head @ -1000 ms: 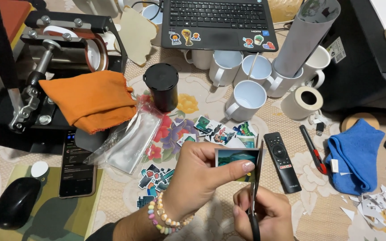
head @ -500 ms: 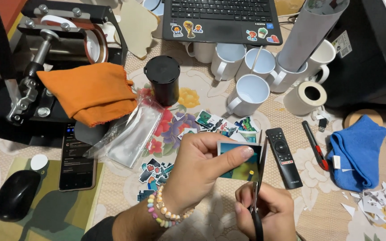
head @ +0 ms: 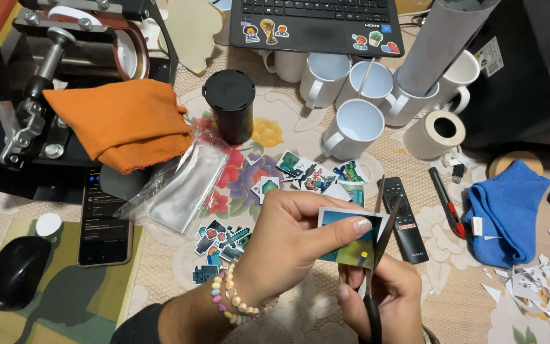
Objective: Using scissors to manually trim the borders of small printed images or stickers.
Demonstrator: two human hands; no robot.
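Left hand (head: 288, 239): pinches printed card (head: 351, 239), thumb on top, held above desk (head: 160, 280) near centre-front. Bead bracelet (head: 233, 299) on wrist.
Right hand (head: 383, 296): closed round scissors (head: 380, 255) handles; blades parted, at card's right edge.
Nearby: cut stickers (head: 221, 245) left of card; more stickers (head: 313, 175) behind; remote (head: 405, 220) just right; white mugs (head: 351, 130), black cup (head: 229, 105), orange cloth (head: 119, 121), blue cloth (head: 504, 210), paper scraps (head: 545, 290), phone (head: 103, 220), mouse (head: 14, 271).

Dark phone screen (head: 104, 216) — beside clear bag (head: 183, 185)
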